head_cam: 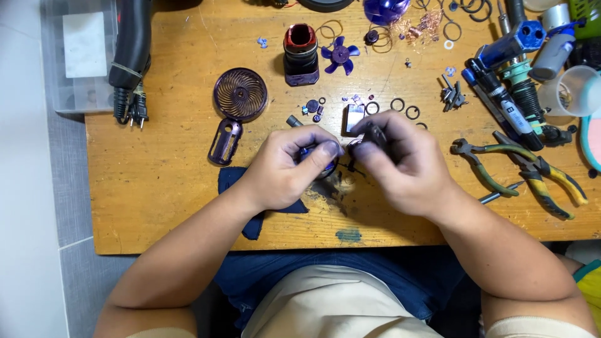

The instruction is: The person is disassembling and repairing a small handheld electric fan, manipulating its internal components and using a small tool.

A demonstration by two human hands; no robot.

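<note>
Both forearms come up from my lap to the wooden table (156, 188), meeting over its middle. My left hand (285, 166) pinches a small purple part (313, 156), fingertips closed tight on it. My right hand (400, 159) clamps a small dark piece (375, 133) between thumb and fingers, touching the purple part. Holding both low over the dark cloth (235, 181) seems wise, so anything that slips stays near. Beside my right wrist lie pliers (494, 166); a round purple grille (240, 94) sits further left.
</note>
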